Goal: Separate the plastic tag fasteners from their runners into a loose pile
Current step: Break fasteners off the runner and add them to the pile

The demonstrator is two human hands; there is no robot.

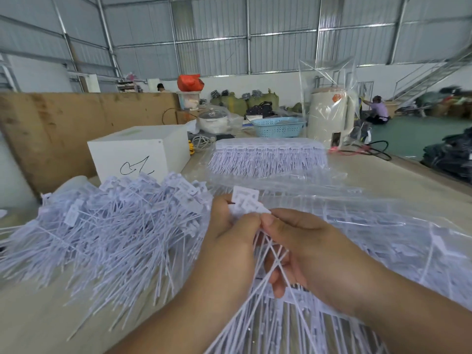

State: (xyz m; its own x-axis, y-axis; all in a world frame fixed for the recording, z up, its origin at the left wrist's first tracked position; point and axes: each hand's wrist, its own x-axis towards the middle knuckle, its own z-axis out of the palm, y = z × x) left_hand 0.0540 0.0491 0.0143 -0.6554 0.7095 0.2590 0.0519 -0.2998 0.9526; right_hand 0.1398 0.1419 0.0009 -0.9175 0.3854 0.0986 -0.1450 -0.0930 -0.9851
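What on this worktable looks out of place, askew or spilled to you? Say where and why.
Nothing looks damaged. The loose pile of fasteners lies tangled at the left, as the task intends. Farther back, a neat bundle still on runners sits in clear plastic. Both hands, left and right, pinch one strip of tags.

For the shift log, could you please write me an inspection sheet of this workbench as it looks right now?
Surface: pale table, mostly covered.
Job's things: loose pile of separated fasteners on the left; unseparated bundle in clear plastic behind; held strip.
Clutter: white box, blue basket, cream kettle under plastic, lidded pot.
Grippers: left hand and right hand both pinch the held strip.
Cables: black cable at far right of the table.
Surroundings: warehouse, green sacks, staircase, a seated person.
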